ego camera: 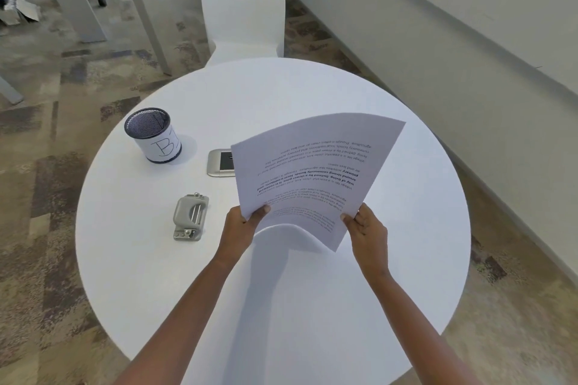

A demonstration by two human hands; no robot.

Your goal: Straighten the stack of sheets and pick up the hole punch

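Nearest, two bare forearms reach out over the round white table (156, 259). The left hand (242, 225) pinches the near left corner of a printed sheet of paper (312, 175), thumb on top and fingers curled beneath. The right hand (366, 225) grips the sheet's near right edge the same way, thumb pressed on the printed face. The paper is lifted clear of the table, its near edge sagging between the hands and its print upside down to the viewer. Left of the left hand, a grey hole punch (190, 216) lies on the table. Farther off, a silver power outlet plate (220, 162) is partly hidden behind the paper, and a mesh pen cup (154, 134) labelled "B" stands far left. Beyond the table stands a white chair (244, 6).
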